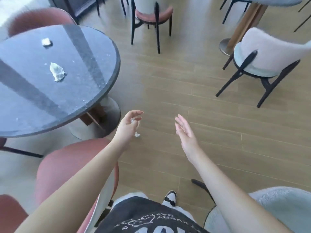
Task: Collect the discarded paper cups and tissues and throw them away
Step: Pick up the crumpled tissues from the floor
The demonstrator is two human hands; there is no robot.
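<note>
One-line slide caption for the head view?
Left hand holds a tissue scrap; right hand open; two crumpled tissues remain on the dark round table.

Two crumpled white tissues are found apart on the dark desk; a small white scrap is seen beside the left hand.

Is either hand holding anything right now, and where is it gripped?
The left hand pinches a small crumpled tissue between its curled fingers; a white scrap shows below. The right hand is open, holding nothing.
</note>
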